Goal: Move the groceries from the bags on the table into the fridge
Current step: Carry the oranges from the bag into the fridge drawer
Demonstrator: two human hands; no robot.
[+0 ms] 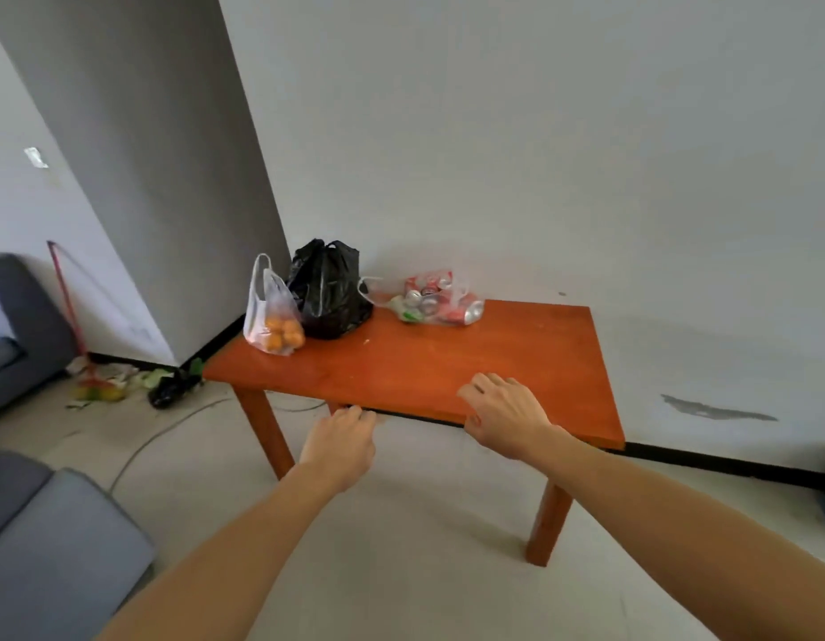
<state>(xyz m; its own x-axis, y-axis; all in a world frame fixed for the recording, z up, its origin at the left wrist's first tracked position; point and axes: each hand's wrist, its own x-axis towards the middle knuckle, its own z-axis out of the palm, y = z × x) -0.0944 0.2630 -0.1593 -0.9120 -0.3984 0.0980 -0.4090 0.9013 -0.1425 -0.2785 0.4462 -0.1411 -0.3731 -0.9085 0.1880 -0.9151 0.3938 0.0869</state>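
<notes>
An orange wooden table (447,363) stands against the white wall. At its far left sit a clear bag of oranges (272,316) and a tied black bag (329,291). A clear bag of drink cans (436,300) lies further right by the wall. My left hand (339,446) hovers just in front of the table's near edge, fingers curled, holding nothing. My right hand (505,414) is over the near edge of the tabletop, fingers loosely spread and empty. Both hands are well short of the bags. No fridge is in view.
A grey sofa (45,538) fills the lower left. A broom (73,316) leans on the left wall above scattered litter and a black bag (170,388) on the floor. A cable (170,432) runs across the floor near the table's left leg.
</notes>
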